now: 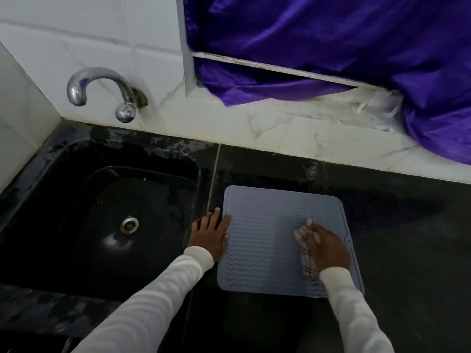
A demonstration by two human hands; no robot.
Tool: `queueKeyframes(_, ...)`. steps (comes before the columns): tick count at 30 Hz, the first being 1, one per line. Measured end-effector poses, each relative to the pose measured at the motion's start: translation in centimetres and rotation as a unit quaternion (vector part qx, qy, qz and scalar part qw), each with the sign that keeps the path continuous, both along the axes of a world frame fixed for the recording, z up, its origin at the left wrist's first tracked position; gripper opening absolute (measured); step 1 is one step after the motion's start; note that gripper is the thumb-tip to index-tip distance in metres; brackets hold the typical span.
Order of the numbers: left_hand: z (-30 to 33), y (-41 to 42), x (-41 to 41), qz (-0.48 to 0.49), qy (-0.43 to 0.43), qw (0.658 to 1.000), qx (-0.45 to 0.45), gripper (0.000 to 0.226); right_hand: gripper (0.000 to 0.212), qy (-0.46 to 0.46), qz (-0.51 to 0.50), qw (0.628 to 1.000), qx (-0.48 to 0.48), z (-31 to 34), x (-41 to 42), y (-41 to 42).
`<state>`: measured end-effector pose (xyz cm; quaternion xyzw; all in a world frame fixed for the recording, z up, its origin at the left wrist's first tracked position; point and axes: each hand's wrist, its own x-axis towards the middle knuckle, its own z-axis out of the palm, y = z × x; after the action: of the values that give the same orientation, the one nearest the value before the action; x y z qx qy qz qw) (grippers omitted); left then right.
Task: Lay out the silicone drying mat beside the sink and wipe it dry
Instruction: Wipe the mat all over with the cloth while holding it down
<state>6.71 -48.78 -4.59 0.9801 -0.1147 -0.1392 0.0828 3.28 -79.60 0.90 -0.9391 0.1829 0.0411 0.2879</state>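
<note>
A grey-blue silicone drying mat [265, 225] with wavy ridges lies flat on the black counter [395, 238], just right of the black sink [107, 212]. My left hand [209, 236] rests flat with spread fingers on the mat's left edge, partly on the counter. My right hand [327, 247] presses a crumpled pale checked cloth [304, 253] onto the right half of the mat. Small water droplets show on the mat's upper left area.
A chrome tap [102, 90] sticks out of the white tiled wall above the sink. A purple curtain [331, 47] hangs over the window ledge at the back right. Water marks show on the counter behind the mat.
</note>
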Motion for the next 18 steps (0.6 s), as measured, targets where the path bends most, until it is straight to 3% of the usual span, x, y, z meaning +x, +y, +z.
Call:
queueKeyframes(5, 1.2, 0.1, 1.8, -0.003, 0.005, 1.0, 0.004, 0.081, 0.033, -0.026, 0.065, 0.998, -0.005, -0.5, 7.1, 9.5)
queueKeyframes(9, 1.8, 0.0, 3.2, -0.014, 0.004, 0.999, 0.035, 0.07, 0.031, -0.029, 0.127, 0.991, -0.012, -1.5, 11.3, 16.0)
queueKeyframes(18, 0.8, -0.5, 4.3, -0.026, -0.011, 0.997, 0.067, 0.076, 0.033, -0.006, 0.199, 0.978, -0.069, -3.7, 13.0, 16.2)
